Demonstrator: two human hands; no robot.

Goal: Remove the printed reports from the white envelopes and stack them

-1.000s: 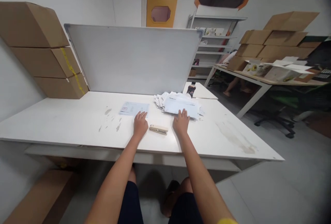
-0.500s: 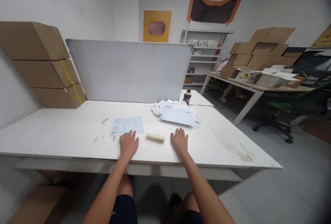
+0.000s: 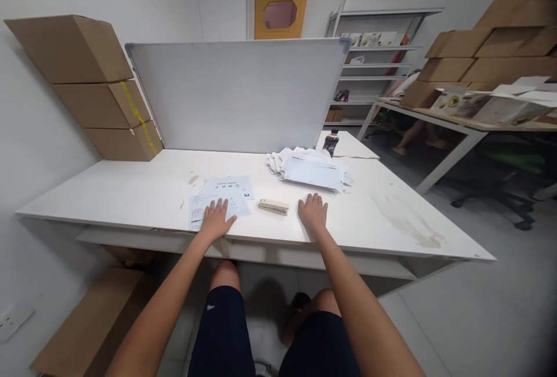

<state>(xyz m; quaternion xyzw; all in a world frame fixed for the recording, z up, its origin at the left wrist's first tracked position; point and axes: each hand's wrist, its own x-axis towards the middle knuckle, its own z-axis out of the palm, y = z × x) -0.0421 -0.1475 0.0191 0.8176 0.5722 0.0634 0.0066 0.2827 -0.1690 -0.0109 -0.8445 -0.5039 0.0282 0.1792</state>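
Observation:
My left hand (image 3: pixel 216 218) lies spread on printed sheets (image 3: pixel 230 187), pressing their lower part against the white table (image 3: pixel 148 197). These sheets are fanned, the top one turned at an angle to the one beneath. A beige stapler (image 3: pixel 273 207) rests between my two hands, touched by neither. My right hand (image 3: pixel 313 212) lies flat on the tabletop just right of the stapler, fingers apart and holding nothing. Behind it sits a messy pile of papers (image 3: pixel 314 171).
A dark bottle (image 3: pixel 331 142) stands behind the pile. Along the table's back edge a whiteboard (image 3: pixel 239 95) stands upright, with stacked cardboard boxes (image 3: pixel 117 104) at its left. Another table (image 3: pixel 452 121) with boxes is at the right, a person's legs beneath it.
My left hand has moved onto the sheets, which are now fanned so that a second one shows. The view has tilted down and shifted left. My right hand still lies on the table.

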